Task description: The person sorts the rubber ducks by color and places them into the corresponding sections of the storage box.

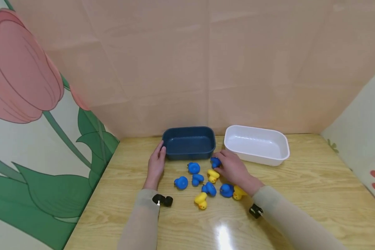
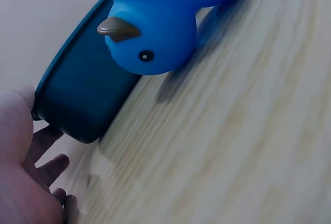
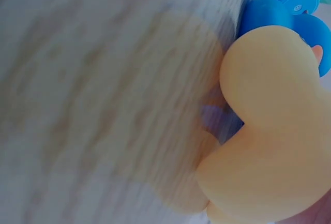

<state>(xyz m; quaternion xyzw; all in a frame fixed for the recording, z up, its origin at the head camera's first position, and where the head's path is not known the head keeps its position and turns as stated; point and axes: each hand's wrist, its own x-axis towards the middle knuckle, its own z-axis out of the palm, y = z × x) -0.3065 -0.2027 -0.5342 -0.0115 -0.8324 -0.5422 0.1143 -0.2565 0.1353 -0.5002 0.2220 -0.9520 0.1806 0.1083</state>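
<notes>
My left hand is at the left end of a dark blue rectangular tub, fingers fairly straight and touching its corner. The left wrist view shows the thumb at the tub's rim and the other fingers spread below. Between the thumb and fingers of my right hand is a small blue rubber duck, partly hidden, just in front of the tub's right corner. A yellow duck lies right beneath that hand. Another yellow duck fills much of the right wrist view.
A white tub stands at the back right. Several blue ducks and another yellow duck lie scattered on the wooden table. A blue duck sits beside the yellow one under my right wrist. A pinkish sheet hangs behind.
</notes>
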